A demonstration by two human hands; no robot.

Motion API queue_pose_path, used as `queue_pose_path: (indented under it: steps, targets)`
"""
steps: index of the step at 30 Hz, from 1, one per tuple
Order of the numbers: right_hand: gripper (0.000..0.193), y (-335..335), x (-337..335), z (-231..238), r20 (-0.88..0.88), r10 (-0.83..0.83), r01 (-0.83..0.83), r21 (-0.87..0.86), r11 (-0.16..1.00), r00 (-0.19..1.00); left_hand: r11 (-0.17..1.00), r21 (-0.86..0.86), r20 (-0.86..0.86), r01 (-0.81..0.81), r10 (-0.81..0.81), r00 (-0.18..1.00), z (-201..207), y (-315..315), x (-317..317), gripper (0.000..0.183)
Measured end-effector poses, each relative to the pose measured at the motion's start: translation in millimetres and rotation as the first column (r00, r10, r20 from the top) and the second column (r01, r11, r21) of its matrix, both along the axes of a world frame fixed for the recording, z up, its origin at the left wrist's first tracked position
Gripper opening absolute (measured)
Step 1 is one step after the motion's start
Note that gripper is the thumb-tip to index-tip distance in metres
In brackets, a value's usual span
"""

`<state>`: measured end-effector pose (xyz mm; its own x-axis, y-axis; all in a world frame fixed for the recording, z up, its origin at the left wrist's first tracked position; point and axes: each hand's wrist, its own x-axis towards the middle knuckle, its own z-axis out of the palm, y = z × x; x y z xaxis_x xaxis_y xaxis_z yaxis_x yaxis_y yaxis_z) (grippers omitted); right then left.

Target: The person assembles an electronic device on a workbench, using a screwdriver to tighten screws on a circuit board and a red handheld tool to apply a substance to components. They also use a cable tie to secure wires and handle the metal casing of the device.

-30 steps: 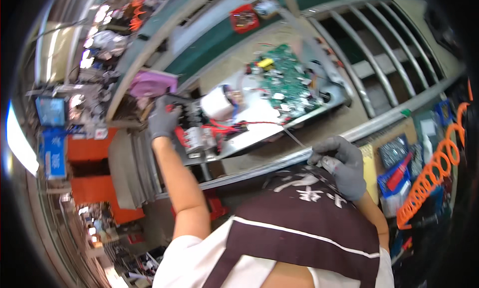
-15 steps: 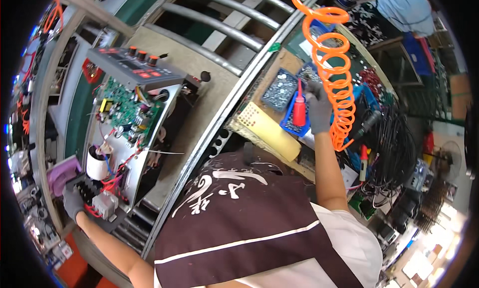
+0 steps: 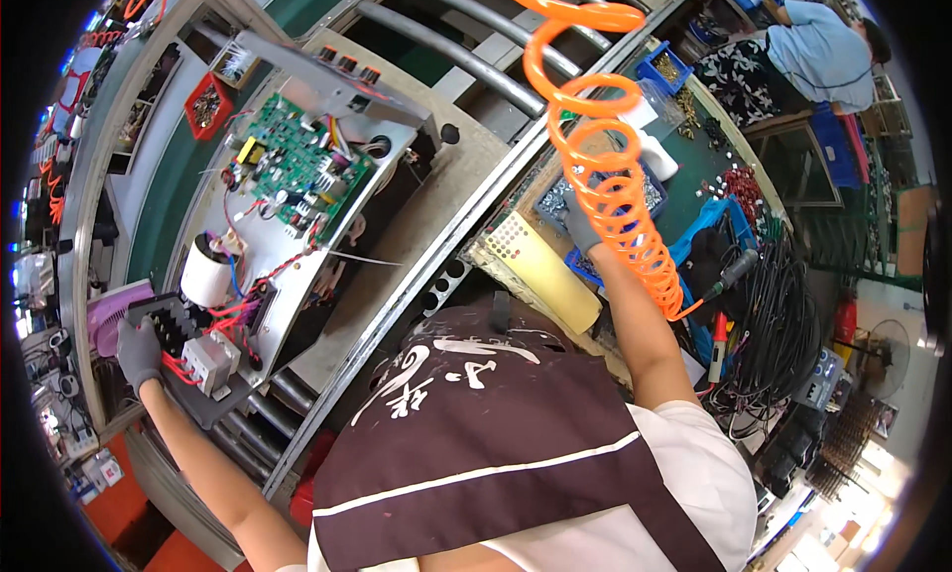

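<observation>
My left hand, in a grey glove, grips the outer edge of a black panel at the near end of an opened electronic unit. Beside the fingers are a black terminal block and a silver transformer with red wires. A green circuit board and a white cylinder sit inside the unit's metal chassis. My right hand, also gloved, reaches into a blue tray of small metal screws. Its fingertips are partly hidden among the screws and behind the orange coiled hose.
A yellow perforated block lies nearer me than the tray. On the right are black cables and a red-and-white tool. A white bottle stands behind the hose. Rollers run beyond; another person is at far right.
My right hand has shifted left, from beside a red bottle to the screw tray; that bottle no longer shows. The view has turned slightly. My left hand stays at the black panel.
</observation>
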<state>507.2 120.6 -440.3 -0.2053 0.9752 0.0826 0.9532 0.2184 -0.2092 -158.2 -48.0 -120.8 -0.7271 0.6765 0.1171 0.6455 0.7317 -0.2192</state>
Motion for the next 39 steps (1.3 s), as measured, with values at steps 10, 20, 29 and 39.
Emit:
queue_pose_path:
  steps: [10,20,29,39]
  targets:
    - [0.012,-4,-27,76,0.284,0.175,-0.167,-0.053,0.985,0.943,0.994,0.022,0.016,-0.108,0.108,0.994,-5,1,14,0.046]
    - [0.010,-6,-19,74,-0.144,0.040,-0.048,-0.048,0.998,0.989,0.993,0.071,0.020,-0.093,0.092,0.996,-12,-1,9,0.045]
    - [0.013,-6,11,82,-0.829,-0.558,-0.276,-0.543,0.793,0.031,0.990,0.112,0.053,-0.081,0.075,0.996,-17,-3,1,0.044]
    - [0.022,-24,-90,181,-0.779,-0.573,-0.578,-0.353,0.736,-0.253,0.972,0.225,0.065,0.067,-0.083,0.994,-20,-10,19,0.036]
